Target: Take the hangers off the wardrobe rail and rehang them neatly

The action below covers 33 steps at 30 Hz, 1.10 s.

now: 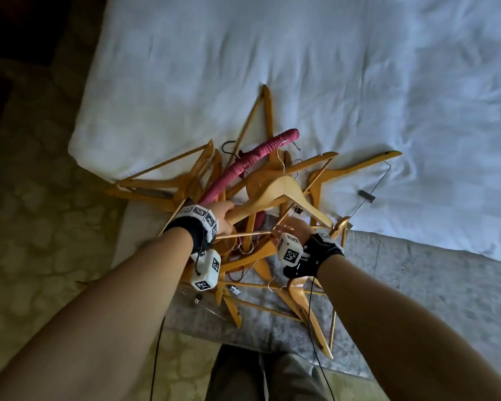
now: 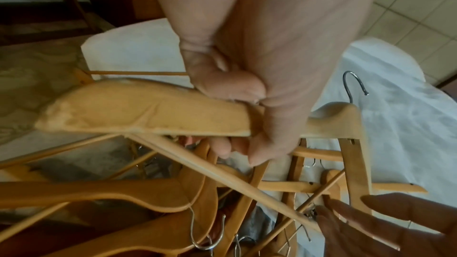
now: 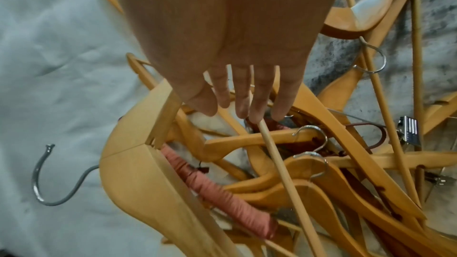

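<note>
The left hand [image 1: 224, 217] wraps one arm of the pale hanger [image 1: 284, 195], fingers curled under it; the rest of it lies above the pile [image 1: 243, 256] on the bed [image 1: 272, 68]. The right hand [image 1: 297, 228] has straight, slightly spread fingers [image 3: 257, 105], their tips on the thin rod [image 3: 284, 173]. The lift will probably go best if the right hand holds the rod down while the left raises the hanger slowly, hook [image 3: 47, 179] clear of others. Only the right wrist view shows that fingertip contact; only the head view shows the pile's spread
</note>
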Each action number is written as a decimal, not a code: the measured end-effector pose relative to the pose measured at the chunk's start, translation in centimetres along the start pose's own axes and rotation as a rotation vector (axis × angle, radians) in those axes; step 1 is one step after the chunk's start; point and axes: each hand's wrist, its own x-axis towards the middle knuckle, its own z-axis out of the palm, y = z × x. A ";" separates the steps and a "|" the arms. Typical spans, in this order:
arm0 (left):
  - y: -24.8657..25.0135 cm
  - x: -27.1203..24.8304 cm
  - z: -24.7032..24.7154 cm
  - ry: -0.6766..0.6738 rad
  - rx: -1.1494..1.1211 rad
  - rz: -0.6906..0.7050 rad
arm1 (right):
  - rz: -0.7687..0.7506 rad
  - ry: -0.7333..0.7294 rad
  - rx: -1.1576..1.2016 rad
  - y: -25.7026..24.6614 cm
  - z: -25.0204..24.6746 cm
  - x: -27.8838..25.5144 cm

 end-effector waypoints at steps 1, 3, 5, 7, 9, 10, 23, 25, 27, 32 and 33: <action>-0.4 -0.9 -0.2 0.009 -0.032 -0.005 | -0.031 -0.021 0.009 -0.3 0.4 -0.7; -1.1 -2.8 -0.7 0.056 -0.073 -0.013 | -0.064 -0.062 0.045 -0.9 1.3 -3.0; -1.6 -4.9 -1.1 0.111 -0.132 -0.002 | -0.096 -0.118 0.084 -1.6 2.3 -5.5; -2.1 -7.1 -1.7 0.160 -0.210 0.019 | -0.137 -0.174 0.086 -2.5 3.4 -8.1; -2.5 -9.5 -2.4 0.216 -0.286 0.035 | -0.201 -0.228 0.055 -3.1 4.7 -10.5; -2.7 -10.7 -2.7 0.250 -0.330 0.049 | -0.229 -0.248 0.026 -3.5 5.4 -12.0; -4.0 -27.3 -7.7 0.684 -0.555 0.195 | -0.663 -0.472 -0.490 -5.5 15.8 -32.3; -3.8 -29.9 -7.9 0.742 -0.557 0.235 | -0.841 -0.377 -0.744 -5.5 17.1 -35.7; -3.8 -32.4 -8.1 0.808 -0.560 0.270 | -0.993 -0.296 -0.864 -5.8 17.9 -38.1; -3.5 -38.4 -7.9 0.890 -0.593 0.327 | -1.133 -0.259 -0.967 -5.0 19.3 -43.1; -3.7 -39.5 -7.6 0.919 -0.575 0.324 | -1.154 -0.299 -0.918 -4.7 19.1 -44.0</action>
